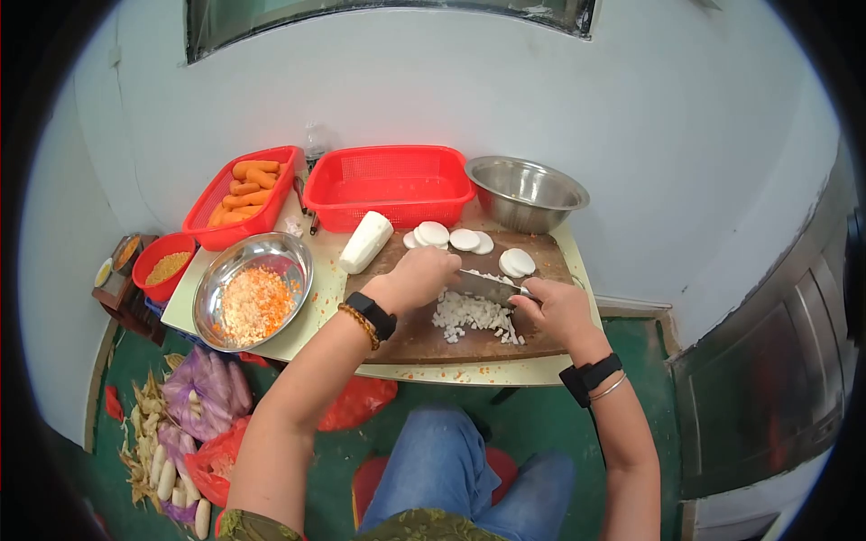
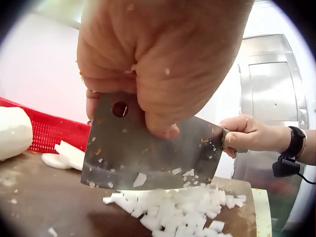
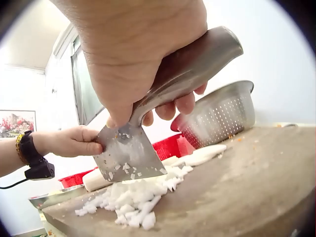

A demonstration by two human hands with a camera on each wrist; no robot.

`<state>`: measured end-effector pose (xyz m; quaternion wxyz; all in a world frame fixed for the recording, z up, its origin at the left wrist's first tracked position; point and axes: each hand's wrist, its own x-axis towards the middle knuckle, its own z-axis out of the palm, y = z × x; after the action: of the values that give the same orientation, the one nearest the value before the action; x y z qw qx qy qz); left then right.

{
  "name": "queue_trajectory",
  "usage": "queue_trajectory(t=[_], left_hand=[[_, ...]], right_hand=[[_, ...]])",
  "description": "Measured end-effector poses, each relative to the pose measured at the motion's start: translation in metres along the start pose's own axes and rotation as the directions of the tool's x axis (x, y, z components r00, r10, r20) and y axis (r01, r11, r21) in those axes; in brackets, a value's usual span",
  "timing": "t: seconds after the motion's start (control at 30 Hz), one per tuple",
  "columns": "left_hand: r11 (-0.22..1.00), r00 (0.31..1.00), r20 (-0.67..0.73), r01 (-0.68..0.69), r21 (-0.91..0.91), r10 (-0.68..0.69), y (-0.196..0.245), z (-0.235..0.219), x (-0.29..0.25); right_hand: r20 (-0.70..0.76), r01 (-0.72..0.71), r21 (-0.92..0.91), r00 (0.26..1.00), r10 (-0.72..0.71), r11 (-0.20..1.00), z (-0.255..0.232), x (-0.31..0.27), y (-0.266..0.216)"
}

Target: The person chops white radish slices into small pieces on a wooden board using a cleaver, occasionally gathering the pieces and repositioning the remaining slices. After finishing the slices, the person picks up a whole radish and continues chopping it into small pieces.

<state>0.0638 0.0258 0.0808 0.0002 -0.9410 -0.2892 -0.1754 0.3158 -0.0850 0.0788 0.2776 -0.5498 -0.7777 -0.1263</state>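
A cleaver [image 2: 153, 148] stands edge down over chopped white pieces [image 1: 474, 316] on a brown cutting board [image 1: 406, 338]. The right hand [image 3: 143, 59] grips its handle [image 3: 197, 64]. At the far end of the blade, the left hand [image 2: 163, 59] pinches the top corner between thumb and fingers. Small white bits cling to the blade in both wrist views. Round white slices [image 1: 433, 233] lie behind the blade, with more slices [image 1: 517, 262] at the right. A peeled white radish piece [image 1: 366, 242] rests at the board's left edge.
Behind the board are an empty red basket [image 1: 388, 185] and a steel bowl [image 1: 528, 194]. At the left stand a basket of carrots [image 1: 245, 194], a steel bowl of chopped orange and pale bits [image 1: 257, 302] and a red bowl [image 1: 165, 266]. Bagged radishes [image 1: 203, 392] lie on the floor.
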Motion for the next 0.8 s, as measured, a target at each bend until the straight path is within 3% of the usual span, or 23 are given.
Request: queue_trajectory(t=[0.13,0.23,0.33,0.47,0.6,0.67,0.73,0.8], left_hand=[[0.999,1.0,-0.002,0.03,-0.02,-0.03,0.003,-0.001,-0.001],[0.999,0.992,-0.125,0.008,0.032,-0.004,0.001,0.016,-0.013],[0.999,0.988,-0.154,-0.017,0.03,0.022,0.004,0.014,-0.019],[0.996,0.996,0.022,0.09,0.026,-0.09,0.005,0.002,-0.007],[0.997,0.988,-0.153,0.017,0.076,-0.005,-0.001,-0.021,0.007],[0.996,0.995,-0.028,0.092,0.005,-0.092,0.009,-0.043,0.01],[0.999,0.997,-0.071,0.043,-0.008,-0.043,0.002,-0.032,0.012],[0.993,0.993,0.043,0.114,-0.016,-0.113,-0.001,-0.008,0.009]], right_hand=[[0.063,-0.056,-0.022,0.996,0.058,0.998,-0.012,0.002,-0.014],[-0.022,0.02,-0.069,1.0,-0.022,0.997,-0.001,-0.005,-0.019],[-0.074,0.03,-0.105,0.997,-0.038,0.994,0.007,-0.011,-0.02],[-0.068,-0.002,-0.122,0.998,-0.006,0.992,-0.001,0.001,-0.019],[-0.105,-0.017,-0.09,0.994,0.007,0.996,-0.016,0.02,-0.015],[-0.101,-0.033,-0.067,0.995,0.027,0.997,-0.03,0.026,-0.022],[-0.057,-0.075,-0.055,0.996,0.072,0.996,-0.027,0.023,-0.022],[-0.023,-0.066,-0.096,0.998,0.064,0.993,-0.011,0.017,-0.014]])
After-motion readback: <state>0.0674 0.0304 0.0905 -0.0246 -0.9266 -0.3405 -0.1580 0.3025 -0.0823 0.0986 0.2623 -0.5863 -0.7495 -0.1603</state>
